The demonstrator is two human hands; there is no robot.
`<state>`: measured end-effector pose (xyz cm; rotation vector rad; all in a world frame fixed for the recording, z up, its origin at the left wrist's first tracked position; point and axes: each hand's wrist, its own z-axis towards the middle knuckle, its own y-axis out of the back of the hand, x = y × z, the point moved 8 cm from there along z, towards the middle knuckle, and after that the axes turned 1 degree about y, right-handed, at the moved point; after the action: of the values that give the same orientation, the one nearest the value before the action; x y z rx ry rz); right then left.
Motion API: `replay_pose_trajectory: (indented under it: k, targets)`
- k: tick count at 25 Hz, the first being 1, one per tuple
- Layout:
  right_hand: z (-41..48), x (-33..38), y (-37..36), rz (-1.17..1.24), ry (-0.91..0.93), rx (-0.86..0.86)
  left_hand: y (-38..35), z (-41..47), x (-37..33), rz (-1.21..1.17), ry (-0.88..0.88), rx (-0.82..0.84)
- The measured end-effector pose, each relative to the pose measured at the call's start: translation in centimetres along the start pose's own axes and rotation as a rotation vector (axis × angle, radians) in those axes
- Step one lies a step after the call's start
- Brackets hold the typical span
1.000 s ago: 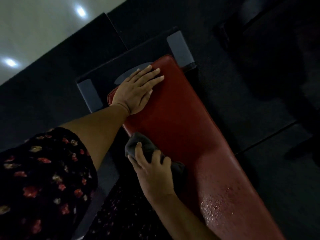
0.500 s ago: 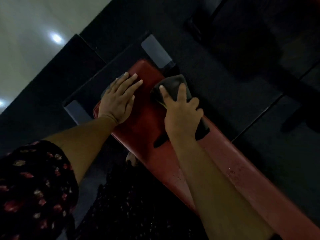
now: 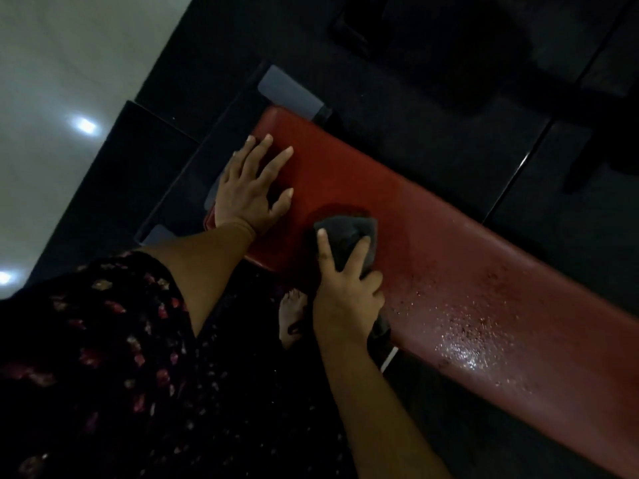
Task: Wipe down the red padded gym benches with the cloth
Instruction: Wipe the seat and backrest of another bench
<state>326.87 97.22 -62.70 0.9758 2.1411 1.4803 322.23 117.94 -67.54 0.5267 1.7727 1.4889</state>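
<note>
A: Where does your red padded bench [image 3: 432,236] lie from you?

B: It runs as a long strip from its rounded end, up by the grey frame plate [image 3: 288,89], down and away to your right. That long axis is what the next stroke follows, I'd say.

A: And the cloth?

B: The dark grey cloth [image 3: 349,236] sits on the pad close to the near long edge, not far from that rounded end. Your right hand [image 3: 345,299] is clamped on it, fingers spread over the top and pressing it flat to the vinyl; a tail of it hangs off the near edge below your wrist.

A: My other hand?

B: Your left hand [image 3: 250,188] is open, palm down, fingers splayed on the corner of the rounded end. It grips nothing; it looks like a brace. The two hands are near each other but apart, a strip of bare pad between them.

A: What is left?

B: The wet droplets [image 3: 463,337] glisten further along the pad to your right, well past the cloth. The right hand is nearer them, so I judge the cloth should travel along the length toward that patch.

A: Anything around?

B: A bare foot [image 3: 292,316] on the dark floor just beside the near edge, and a floral sleeve [image 3: 103,340] at lower left.
</note>
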Motion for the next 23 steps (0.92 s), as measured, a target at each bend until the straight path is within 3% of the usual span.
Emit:
replay_pose_trajectory:
  k: [5, 8, 13, 17, 23]
  targets:
    - [-7.9, -2.0, -3.2, 0.002, 0.114, -0.071, 0.2, -0.2, -0.4, -0.033, 0.035, 0.043]
    - [-7.9, -4.2, -3.6, 0.076, 0.032, -0.025, 0.4, -0.2, -0.4, -0.039, 0.05, 0.046]
    - [-0.2, -5.7, 1.2, 0.024, -0.078, -0.142, 0.2, -0.1, -0.4, -0.055, 0.048, 0.048]
    - [7.5, -6.2, 4.0, -0.083, -0.078, -0.054, 0.1, -0.2, -0.2, -0.048, 0.049, 0.046]
    - [11.9, -9.9, 4.9, 0.402, -0.415, 0.09, 0.1, -0.1, -0.3, 0.009, 0.032, 0.067]
